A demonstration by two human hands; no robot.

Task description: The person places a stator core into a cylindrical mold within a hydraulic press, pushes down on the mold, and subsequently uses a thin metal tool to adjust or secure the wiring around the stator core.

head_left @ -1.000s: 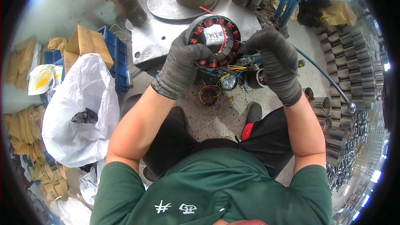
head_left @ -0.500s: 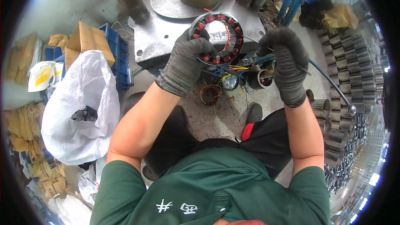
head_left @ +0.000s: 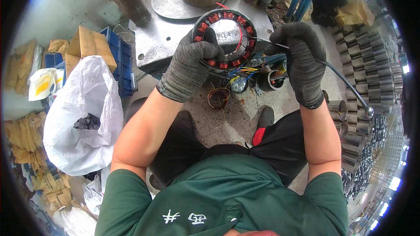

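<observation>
A ring-shaped motor stator (head_left: pixel 224 64) with red-copper windings is held up in front of me, tilted so its open middle faces me. My left hand (head_left: pixel 188 61), in a grey knit glove, grips its left rim with the thumb inside the ring. My right hand (head_left: pixel 302 61), gloved alike, is closed round a thin metal rod (head_left: pixel 269 42) whose tip reaches the ring's right side. I cannot make out the rod's tip shape. A red lead (head_left: pixel 222 5) sticks up from the ring's top.
Behind the stator stands a steel press bed (head_left: pixel 153 39) with a round column. A ball-ended lever (head_left: pixel 369 112) extends right of my right hand. Below are wires (head_left: pixel 249 70) and a wound ring (head_left: pixel 218 98). A white sack (head_left: pixel 65 126) stands left, stacked metal cylinders (head_left: pixel 367 70) right.
The stator and my left hand have shifted slightly left, and the ring has turned more face-on. The rod's tip has stayed at the ring's right side.
</observation>
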